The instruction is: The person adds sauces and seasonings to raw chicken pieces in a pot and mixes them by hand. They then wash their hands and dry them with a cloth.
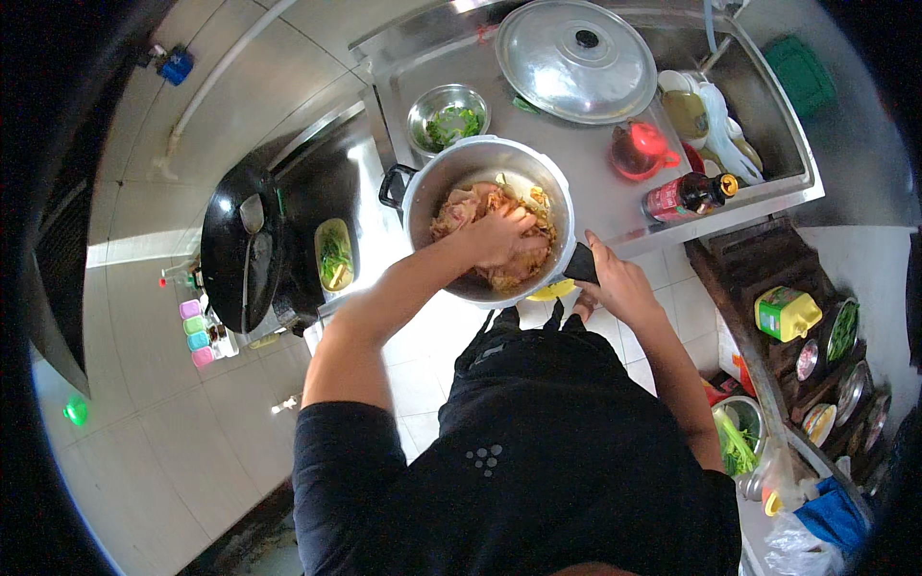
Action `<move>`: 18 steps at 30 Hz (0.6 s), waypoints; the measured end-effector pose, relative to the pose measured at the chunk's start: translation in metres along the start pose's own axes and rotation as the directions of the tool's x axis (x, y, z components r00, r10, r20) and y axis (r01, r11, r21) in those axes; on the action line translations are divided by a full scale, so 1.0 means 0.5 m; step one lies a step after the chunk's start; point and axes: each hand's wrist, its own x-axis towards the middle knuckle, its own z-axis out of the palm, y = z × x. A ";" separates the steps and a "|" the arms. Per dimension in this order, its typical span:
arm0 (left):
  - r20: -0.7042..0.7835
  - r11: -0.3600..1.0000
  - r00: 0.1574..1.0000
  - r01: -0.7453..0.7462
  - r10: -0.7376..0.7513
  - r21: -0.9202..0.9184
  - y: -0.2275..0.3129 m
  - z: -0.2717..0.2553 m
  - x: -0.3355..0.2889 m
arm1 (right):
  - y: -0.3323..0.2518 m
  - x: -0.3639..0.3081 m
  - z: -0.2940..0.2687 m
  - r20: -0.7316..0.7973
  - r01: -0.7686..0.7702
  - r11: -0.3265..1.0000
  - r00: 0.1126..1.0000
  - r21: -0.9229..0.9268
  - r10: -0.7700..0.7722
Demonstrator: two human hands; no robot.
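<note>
silver pot (423, 204), left hand (498, 239) palm-down in raw meat (464, 209), grip unclear, right hand (622, 284) clasping black handle (580, 263)

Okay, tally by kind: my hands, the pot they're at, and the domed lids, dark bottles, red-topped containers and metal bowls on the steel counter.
Hands: 2
Pot: 1
Domed lid: 1
Dark bottle: 1
Red-topped container: 1
Metal bowl: 1
Total: 7
</note>
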 end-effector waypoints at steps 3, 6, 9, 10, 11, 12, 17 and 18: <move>-0.010 0.973 0.978 0.206 -0.209 -0.104 -0.020 0.013 0.078 | -0.005 0.011 0.002 0.002 0.031 0.999 1.000 -0.012 -0.031; -0.045 0.820 0.855 0.478 -0.516 -0.314 -0.057 0.014 0.113 | -0.009 0.009 0.014 0.010 -0.023 1.000 1.000 -0.010 0.023; -0.047 0.799 0.829 0.521 -0.558 -0.300 -0.118 -0.020 0.062 | -0.002 0.003 0.025 -0.001 -0.037 0.998 0.999 -0.045 0.037; -0.069 0.882 0.895 0.418 -0.441 -0.215 -0.116 -0.026 0.032 | 0.003 0.002 0.026 -0.003 -0.041 0.998 0.999 -0.054 0.041; -0.070 0.934 0.937 0.331 -0.342 -0.135 -0.111 -0.030 -0.002 | 0.006 0.002 0.026 -0.020 -0.045 0.996 0.999 -0.077 0.044; -0.044 0.946 0.945 0.324 -0.325 -0.022 -0.091 -0.028 -0.016 | 0.007 0.003 0.027 -0.011 -0.042 0.997 0.999 -0.062 0.042; 0.077 0.993 0.990 0.118 -0.118 0.003 -0.021 -0.012 0.021 | 0.000 0.011 0.015 0.012 -0.075 0.995 0.997 -0.070 0.076; 0.066 0.997 0.996 0.067 -0.065 -0.039 -0.022 -0.009 0.043 | 0.000 0.011 0.012 0.007 -0.054 0.996 0.998 -0.067 0.054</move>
